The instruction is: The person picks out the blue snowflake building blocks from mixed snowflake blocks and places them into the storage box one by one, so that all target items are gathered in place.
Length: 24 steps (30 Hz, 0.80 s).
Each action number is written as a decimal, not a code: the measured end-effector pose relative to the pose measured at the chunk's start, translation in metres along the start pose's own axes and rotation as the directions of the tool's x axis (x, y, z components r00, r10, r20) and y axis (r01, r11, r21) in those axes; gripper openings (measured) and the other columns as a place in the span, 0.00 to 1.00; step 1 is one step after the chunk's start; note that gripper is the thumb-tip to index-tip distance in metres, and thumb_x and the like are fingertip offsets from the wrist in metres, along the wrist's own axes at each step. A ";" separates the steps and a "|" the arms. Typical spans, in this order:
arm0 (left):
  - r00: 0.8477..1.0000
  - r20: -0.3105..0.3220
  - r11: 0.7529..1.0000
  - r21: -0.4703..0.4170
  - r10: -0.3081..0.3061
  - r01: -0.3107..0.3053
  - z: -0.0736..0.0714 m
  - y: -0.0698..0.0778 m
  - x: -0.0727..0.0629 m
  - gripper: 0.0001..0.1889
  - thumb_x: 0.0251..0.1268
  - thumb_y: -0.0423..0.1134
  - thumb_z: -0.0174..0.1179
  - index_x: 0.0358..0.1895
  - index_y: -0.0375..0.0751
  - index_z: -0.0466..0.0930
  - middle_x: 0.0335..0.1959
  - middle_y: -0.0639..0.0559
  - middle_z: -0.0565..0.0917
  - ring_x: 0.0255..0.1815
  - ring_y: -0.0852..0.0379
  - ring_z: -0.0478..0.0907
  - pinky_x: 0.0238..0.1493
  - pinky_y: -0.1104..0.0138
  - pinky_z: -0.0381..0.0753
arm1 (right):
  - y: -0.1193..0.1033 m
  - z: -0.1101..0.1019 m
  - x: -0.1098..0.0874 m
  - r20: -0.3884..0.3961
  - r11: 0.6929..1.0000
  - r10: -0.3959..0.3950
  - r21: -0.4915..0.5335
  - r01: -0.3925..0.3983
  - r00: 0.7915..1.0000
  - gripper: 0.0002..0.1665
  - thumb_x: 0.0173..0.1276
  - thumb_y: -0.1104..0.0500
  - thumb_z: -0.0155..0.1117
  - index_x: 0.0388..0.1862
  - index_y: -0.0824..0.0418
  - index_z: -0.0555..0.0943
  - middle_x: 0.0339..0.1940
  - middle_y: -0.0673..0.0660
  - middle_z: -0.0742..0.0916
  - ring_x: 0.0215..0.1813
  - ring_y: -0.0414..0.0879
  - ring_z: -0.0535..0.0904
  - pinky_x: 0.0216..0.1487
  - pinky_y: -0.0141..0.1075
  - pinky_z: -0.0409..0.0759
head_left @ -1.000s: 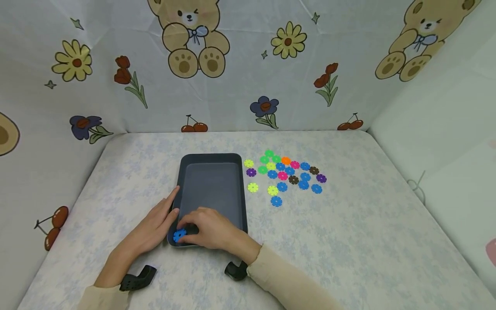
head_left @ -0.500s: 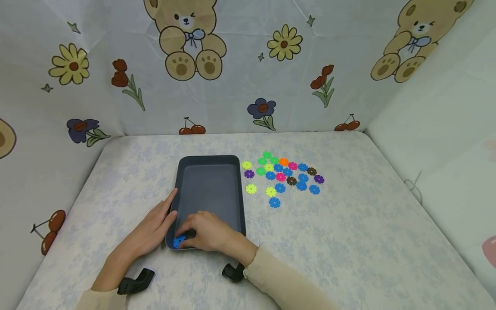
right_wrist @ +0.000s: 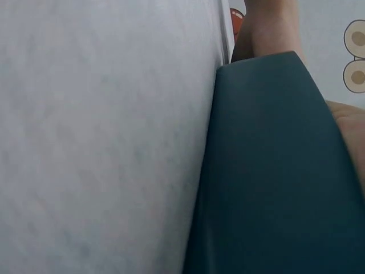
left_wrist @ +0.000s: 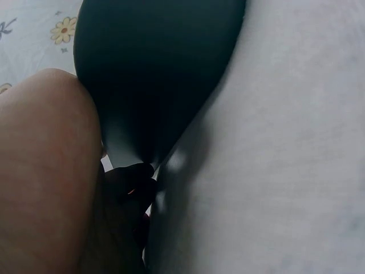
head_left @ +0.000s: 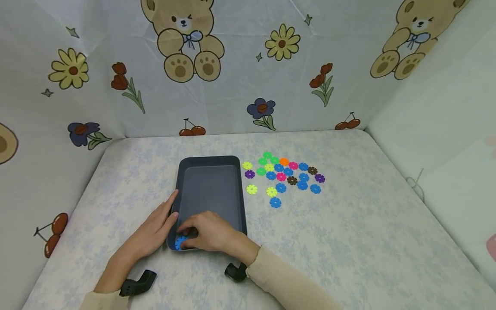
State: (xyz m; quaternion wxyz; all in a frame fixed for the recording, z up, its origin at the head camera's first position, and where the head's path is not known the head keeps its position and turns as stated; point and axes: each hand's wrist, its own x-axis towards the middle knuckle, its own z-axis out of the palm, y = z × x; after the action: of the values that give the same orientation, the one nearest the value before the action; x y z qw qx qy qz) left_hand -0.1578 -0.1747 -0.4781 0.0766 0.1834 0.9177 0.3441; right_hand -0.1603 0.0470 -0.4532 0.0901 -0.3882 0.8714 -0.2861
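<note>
In the head view a dark grey rectangular tray [head_left: 211, 189] lies on the table. My left hand [head_left: 153, 230] rests along its left side, fingers extended and thumb at the rim. My right hand [head_left: 209, 232] reaches into the near left corner of the tray, thumb and index finger pinching a blue notched plastic disc [head_left: 180, 242], partly covered by the fingers. The left wrist view has the tray's outer wall [left_wrist: 154, 57] beside the left hand [left_wrist: 51, 171]. The right wrist view is mostly filled by the tray's near wall [right_wrist: 279, 160], the right hand [right_wrist: 348, 128] showing at the edge.
Right of the tray, notched discs in several colours lie scattered, among them a purple disc [head_left: 249, 174], an orange disc [head_left: 284, 162] and a near blue disc [head_left: 275, 202]. A cloth backdrop [head_left: 228, 103] printed with bears and flowers rises behind the table.
The right hand has lowered slightly with the blue disc towards the tray's near left corner, the disc shifting and tilting between the fingers. My left hand stays at the tray's side.
</note>
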 end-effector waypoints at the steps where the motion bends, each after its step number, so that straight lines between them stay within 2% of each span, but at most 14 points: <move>1: 1.000 0.000 1.000 -0.003 -0.006 0.006 0.000 0.000 0.000 0.33 0.88 0.53 0.36 0.86 0.60 0.33 0.83 0.30 0.49 0.80 0.22 0.46 0.71 0.25 0.51 | 0.000 -0.001 -0.001 -0.007 1.000 0.001 0.012 -0.001 1.000 0.19 0.67 0.49 0.77 0.55 0.52 0.90 0.46 0.44 0.91 0.42 0.28 0.83 0.45 0.18 0.77; 5: 1.000 0.000 1.000 -0.011 -0.012 0.012 -0.001 0.001 -0.002 0.33 0.88 0.53 0.36 0.86 0.59 0.34 0.83 0.30 0.49 0.80 0.21 0.45 0.71 0.25 0.50 | -0.001 -0.002 -0.002 -0.023 0.998 -0.009 0.061 0.010 1.000 0.18 0.67 0.50 0.76 0.54 0.54 0.90 0.45 0.45 0.92 0.38 0.24 0.83 0.40 0.15 0.76; 14: 1.000 -0.012 1.000 -0.012 0.019 -0.019 0.000 -0.002 -0.001 0.33 0.88 0.51 0.37 0.86 0.60 0.34 0.83 0.31 0.49 0.80 0.22 0.47 0.71 0.26 0.51 | -0.003 -0.006 -0.004 -0.005 0.990 -0.049 0.132 0.049 0.999 0.14 0.69 0.53 0.75 0.51 0.55 0.90 0.42 0.46 0.93 0.36 0.21 0.81 0.39 0.14 0.77; 19: 0.999 -0.017 1.000 -0.011 0.027 -0.028 0.000 -0.001 -0.001 0.33 0.88 0.51 0.37 0.86 0.59 0.34 0.83 0.32 0.50 0.80 0.25 0.50 0.70 0.26 0.54 | -0.005 -0.011 -0.007 -0.006 0.991 -0.073 0.114 0.073 0.997 0.14 0.70 0.54 0.74 0.52 0.55 0.90 0.42 0.46 0.92 0.36 0.21 0.80 0.39 0.15 0.77; 24: 1.000 -0.015 1.000 -0.011 0.013 -0.013 0.000 -0.001 -0.003 0.33 0.88 0.52 0.38 0.86 0.60 0.35 0.83 0.31 0.50 0.80 0.22 0.47 0.69 0.24 0.51 | -0.008 -0.019 -0.010 -0.005 0.990 -0.091 0.111 0.091 0.996 0.15 0.71 0.54 0.73 0.53 0.56 0.89 0.42 0.46 0.92 0.36 0.21 0.80 0.39 0.15 0.76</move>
State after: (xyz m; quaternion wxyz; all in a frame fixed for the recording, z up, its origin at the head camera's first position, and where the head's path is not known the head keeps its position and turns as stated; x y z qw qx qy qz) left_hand -0.1553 -0.1765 -0.4784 0.0687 0.1862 0.9150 0.3511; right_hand -0.1554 0.0585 -0.4338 0.0983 -0.4217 0.8356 -0.3380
